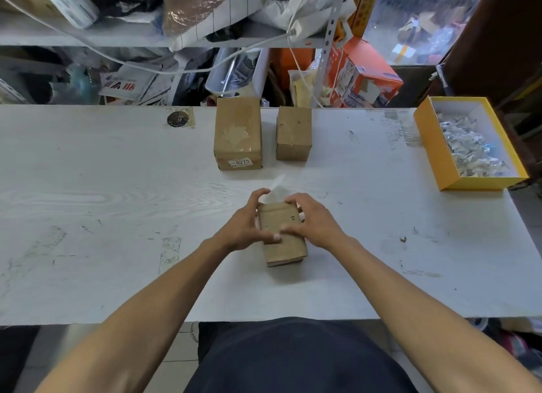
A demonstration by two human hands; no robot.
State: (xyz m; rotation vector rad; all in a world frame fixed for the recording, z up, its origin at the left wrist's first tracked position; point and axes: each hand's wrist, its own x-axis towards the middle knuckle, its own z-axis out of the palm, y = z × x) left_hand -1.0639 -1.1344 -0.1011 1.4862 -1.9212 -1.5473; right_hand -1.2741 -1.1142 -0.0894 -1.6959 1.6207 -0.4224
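Note:
A small brown cardboard box (pixel 284 246) lies on the white table (pixel 117 216) in front of me. My left hand (pixel 249 225) grips its left side, thumb across the top. My right hand (pixel 311 222) grips its right side, fingers curled over the far end. A strip of clear tape (pixel 277 187) sticks up from the box's far end between my fingertips. Two more brown boxes stand farther back: a taller one with a "0275" label (pixel 238 134) and a smaller one (pixel 294 134) to its right.
A yellow tray (pixel 434 146) holding several crumpled silvery scraps sits at the table's right edge. A round dark disc (pixel 178 118) lies at the back left. Cluttered shelves with bags, cables and an orange carton (pixel 366 72) stand behind the table.

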